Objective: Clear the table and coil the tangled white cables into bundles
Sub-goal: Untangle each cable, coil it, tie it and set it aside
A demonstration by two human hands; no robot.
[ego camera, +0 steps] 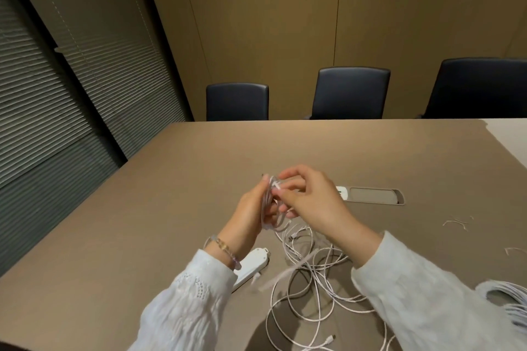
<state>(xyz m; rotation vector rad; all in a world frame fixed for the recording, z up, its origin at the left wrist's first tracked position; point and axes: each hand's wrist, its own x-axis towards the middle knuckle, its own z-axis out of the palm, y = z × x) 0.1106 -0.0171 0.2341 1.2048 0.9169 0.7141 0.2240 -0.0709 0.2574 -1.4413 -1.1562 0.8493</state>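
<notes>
My left hand (251,208) holds a small coil of white cable (269,206) upright above the table, fingers curled round the loops. My right hand (306,194) pinches the cable strand at the top of that coil. From the coil the cable runs down into a loose tangle of white cables (310,288) spread on the brown table (171,194) between my forearms. One connector end (330,338) lies at the near edge of the tangle.
A white power strip (251,268) lies under my left wrist. A bundle of white cables (510,299) sits at the right edge. Small white twist ties (456,222) lie farther right. A recessed cable hatch (370,195) is behind my hands. Three dark chairs (350,92) line the far side.
</notes>
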